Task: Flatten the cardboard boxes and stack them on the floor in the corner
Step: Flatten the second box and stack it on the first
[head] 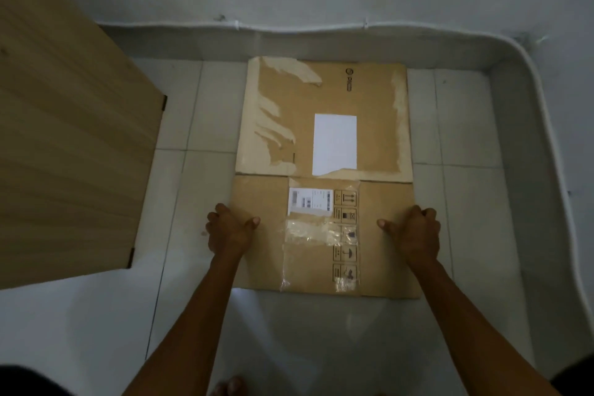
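Head view: flattened cardboard box [324,177] lay on floor tiles [463,125] near the wall. Left hand [229,230] and right hand [418,231] gripped its side edges, fingers curled under, probably to square it.

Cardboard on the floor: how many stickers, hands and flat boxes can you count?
Flat cardboard box: 1
White labels: 2, a blank one and a printed one
Hands: 2, left hand and right hand
Total: 5
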